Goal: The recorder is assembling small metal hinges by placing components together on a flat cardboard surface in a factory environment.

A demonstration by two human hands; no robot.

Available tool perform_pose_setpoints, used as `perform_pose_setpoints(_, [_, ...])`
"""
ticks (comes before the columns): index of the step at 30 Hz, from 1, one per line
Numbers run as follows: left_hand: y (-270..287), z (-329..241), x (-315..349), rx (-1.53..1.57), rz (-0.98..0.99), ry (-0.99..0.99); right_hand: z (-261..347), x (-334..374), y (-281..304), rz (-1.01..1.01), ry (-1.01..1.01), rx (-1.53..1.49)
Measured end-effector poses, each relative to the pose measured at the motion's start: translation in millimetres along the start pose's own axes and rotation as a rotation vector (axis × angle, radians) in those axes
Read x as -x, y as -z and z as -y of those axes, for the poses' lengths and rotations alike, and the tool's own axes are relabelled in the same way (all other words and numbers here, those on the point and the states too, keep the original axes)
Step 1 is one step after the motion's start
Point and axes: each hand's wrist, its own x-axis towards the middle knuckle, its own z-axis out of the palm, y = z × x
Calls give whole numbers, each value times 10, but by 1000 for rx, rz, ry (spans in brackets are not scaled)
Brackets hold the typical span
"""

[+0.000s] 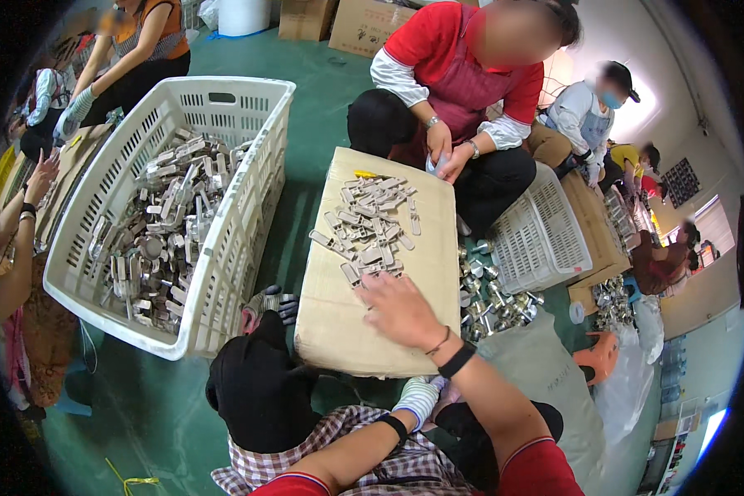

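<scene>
Reaching metal clips [382, 227] — right-hand fingers [382, 291] loosely spread — contact unclear.

Orange stool [603, 354]; cardboard box [368, 25]; dark wall panel [682, 183], perhaps poster.

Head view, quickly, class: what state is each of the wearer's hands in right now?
Left hand: gloved; open or closed cannot be told.
Right hand: open, fingers extended, at the metal pieces.

red sleeves [546, 473], white-and-dark trim [524, 450], checked brown-and-white apron [258, 465], black trousers [260, 393], striped glove [417, 398] on left hand [422, 395], black strap [394, 426] behind it, wide black band [456, 361] and dark cord [440, 341] on right wrist [448, 350]
</scene>
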Motion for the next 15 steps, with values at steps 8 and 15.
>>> perform_pose_setpoints(8, [-68, -152, 106, -14, -41, -82, -408, 80, -187, -217, -554, -143])
perform_pose_setpoints(15, [-33, 148, -130, 28, -62, -151, -91, 162, 34, 80, -662, -237])
